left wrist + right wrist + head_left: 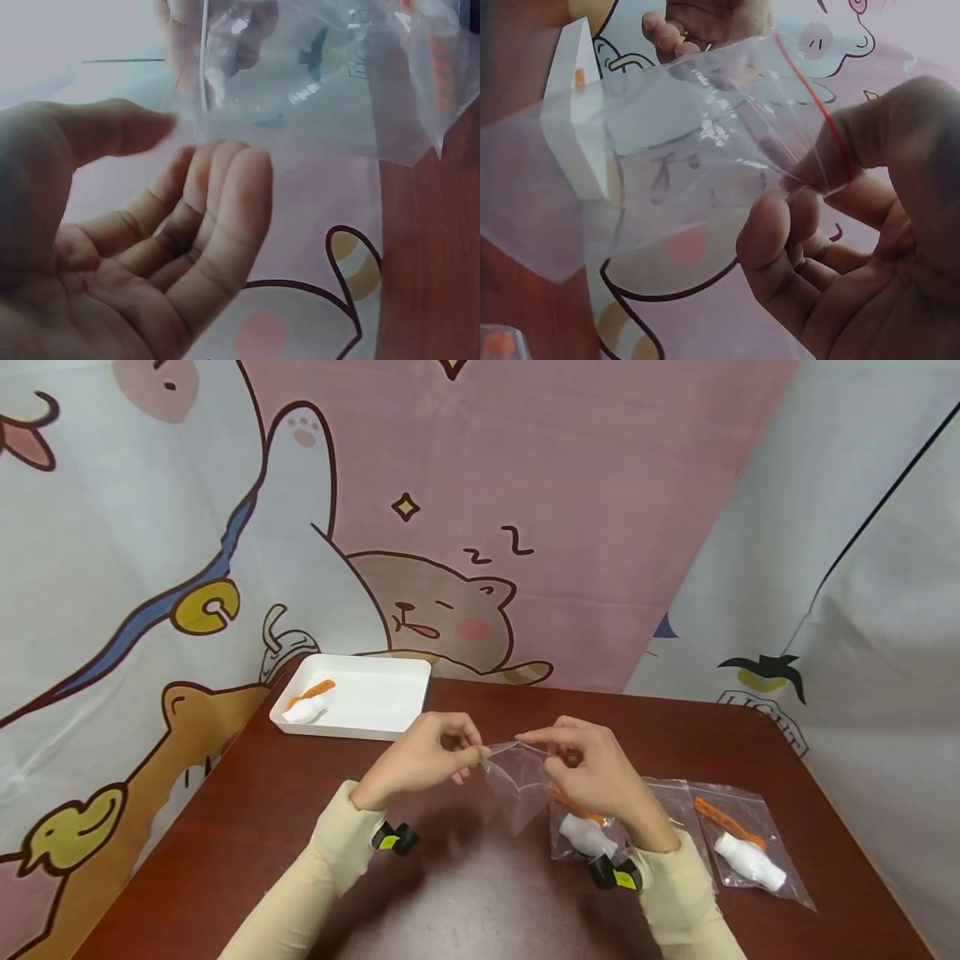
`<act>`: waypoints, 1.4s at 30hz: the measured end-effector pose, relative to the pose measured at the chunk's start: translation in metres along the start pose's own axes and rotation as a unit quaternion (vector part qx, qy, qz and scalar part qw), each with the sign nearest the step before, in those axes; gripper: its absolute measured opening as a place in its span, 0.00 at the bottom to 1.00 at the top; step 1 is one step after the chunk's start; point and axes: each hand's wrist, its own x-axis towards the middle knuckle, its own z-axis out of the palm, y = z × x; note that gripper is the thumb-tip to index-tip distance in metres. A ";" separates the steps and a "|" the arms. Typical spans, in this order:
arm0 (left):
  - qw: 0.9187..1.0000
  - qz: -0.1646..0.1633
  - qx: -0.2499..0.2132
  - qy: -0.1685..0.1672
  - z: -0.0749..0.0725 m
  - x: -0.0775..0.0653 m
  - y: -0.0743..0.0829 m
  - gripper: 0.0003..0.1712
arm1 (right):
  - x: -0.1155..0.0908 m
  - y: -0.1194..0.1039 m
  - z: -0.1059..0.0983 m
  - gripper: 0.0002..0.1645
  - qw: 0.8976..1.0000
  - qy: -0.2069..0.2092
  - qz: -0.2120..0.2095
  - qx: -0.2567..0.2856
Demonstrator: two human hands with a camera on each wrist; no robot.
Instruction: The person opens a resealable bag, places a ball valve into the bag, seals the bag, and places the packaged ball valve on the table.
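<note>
A clear zip bag point(519, 785) with a red line along its mouth hangs between my two hands above the table, and nothing shows inside it. My left hand point(431, 752) pinches one upper corner between thumb and fingertips. At the opposite side of the mouth, my right hand point(600, 768) pinches the film point(667, 127) close to the red line, its index finger stretched along the top edge. Beneath the right hand lies a filled bag point(588, 837) with a white bottle-shaped piece and an orange strip, partly hidden by that hand.
At the back left a white tray point(378, 693) holds an orange perforated strip point(312, 692) and a white piece point(305, 709). Further bags lie at the right, one with a white piece point(750, 862) and an orange strip point(729, 822). A printed cloth point(585, 527) hangs behind the table.
</note>
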 end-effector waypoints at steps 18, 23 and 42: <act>0.989 -0.068 0.033 0.124 -0.082 0.006 -0.065 0.07 | 0.002 0.010 -0.010 0.19 0.986 -0.006 0.154 0.066; 0.971 -0.089 0.152 0.160 -0.118 0.006 -0.088 0.11 | 0.000 0.010 -0.014 0.18 0.985 0.000 0.161 0.057; 0.921 -0.173 0.347 0.049 -0.199 0.015 -0.153 0.45 | 0.000 0.011 -0.018 0.17 0.989 0.023 0.138 0.041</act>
